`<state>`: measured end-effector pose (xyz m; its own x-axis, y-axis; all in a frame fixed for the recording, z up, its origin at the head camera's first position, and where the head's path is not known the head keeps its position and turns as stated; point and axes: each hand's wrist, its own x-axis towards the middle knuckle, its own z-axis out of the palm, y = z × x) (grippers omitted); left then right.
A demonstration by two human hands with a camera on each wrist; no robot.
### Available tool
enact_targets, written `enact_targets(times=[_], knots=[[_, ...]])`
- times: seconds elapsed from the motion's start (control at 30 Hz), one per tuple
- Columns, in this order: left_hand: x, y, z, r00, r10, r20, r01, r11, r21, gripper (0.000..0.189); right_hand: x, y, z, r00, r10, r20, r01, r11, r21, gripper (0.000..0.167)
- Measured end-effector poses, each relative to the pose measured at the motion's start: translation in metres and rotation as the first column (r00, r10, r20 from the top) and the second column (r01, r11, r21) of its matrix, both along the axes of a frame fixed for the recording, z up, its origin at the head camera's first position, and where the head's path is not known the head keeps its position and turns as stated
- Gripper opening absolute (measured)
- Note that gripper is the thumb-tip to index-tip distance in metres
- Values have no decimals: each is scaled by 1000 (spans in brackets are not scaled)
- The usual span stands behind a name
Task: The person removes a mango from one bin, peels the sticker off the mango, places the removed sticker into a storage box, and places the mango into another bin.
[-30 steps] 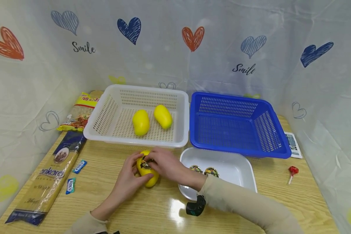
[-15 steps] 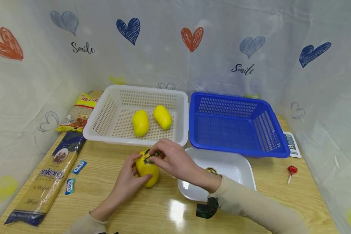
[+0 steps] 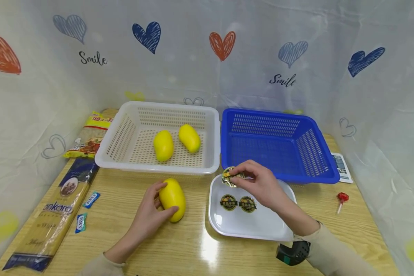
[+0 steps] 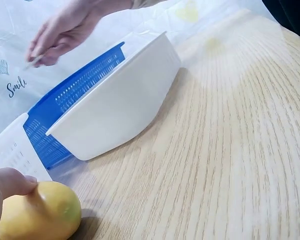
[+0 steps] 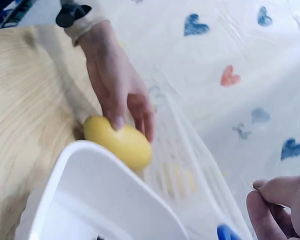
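Observation:
A plain yellow mango (image 3: 173,199) lies on the table, with my left hand (image 3: 151,209) gripping it from the left side, thumb near and fingers far. Over the back of the white tray (image 3: 224,229), my right hand (image 3: 258,183) pinches a round black-and-gold sticker (image 3: 229,177) between thumb and fingertips. Two similar stickers, one on the left (image 3: 229,202) and one on the right (image 3: 247,204), lie in that tray. From the left wrist view, my left thumb (image 4: 15,182) presses on the mango (image 4: 45,212).
A white basket (image 3: 100,155) holds two mangoes (image 3: 163,145). Beside it stands a blue basket (image 3: 331,168). Spaghetti (image 3: 55,214), two small wrapped candies (image 3: 91,199) and a snack bag (image 3: 93,134) lie at left; a red lollipop (image 3: 342,197) lies at right.
My right hand has lifted the sticker off the mango and carried it right, above the white tray. My left hand still grips the mango in the same place.

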<state>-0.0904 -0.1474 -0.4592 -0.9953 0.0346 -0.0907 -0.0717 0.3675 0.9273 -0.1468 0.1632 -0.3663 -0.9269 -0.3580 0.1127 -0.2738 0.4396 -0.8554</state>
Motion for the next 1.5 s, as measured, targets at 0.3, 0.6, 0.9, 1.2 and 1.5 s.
enact_targets(times=[0.3, 0.6, 0.9, 1.2, 1.5], knots=[[0, 0, 2, 1000, 1, 4, -1, 1000, 0, 76, 9, 47, -13, 994, -94, 64, 79, 977, 199, 15], [0, 1, 2, 1000, -12, 20, 12, 1000, 3, 75, 14, 71, -14, 979, -91, 183, 51, 975, 215, 11], [1, 1, 3, 999, -12, 33, 12, 1000, -8, 75, 17, 80, -19, 979, -59, 194, 16, 976, 216, 6], [2, 1, 3, 999, -13, 32, 13, 1000, 2, 74, 20, 83, -27, 964, 10, 265, -56, 985, 166, 13], [3, 1, 2, 1000, -19, 24, 19, 1000, 10, 74, 17, 87, -44, 972, 99, 215, -155, 952, 262, 15]])
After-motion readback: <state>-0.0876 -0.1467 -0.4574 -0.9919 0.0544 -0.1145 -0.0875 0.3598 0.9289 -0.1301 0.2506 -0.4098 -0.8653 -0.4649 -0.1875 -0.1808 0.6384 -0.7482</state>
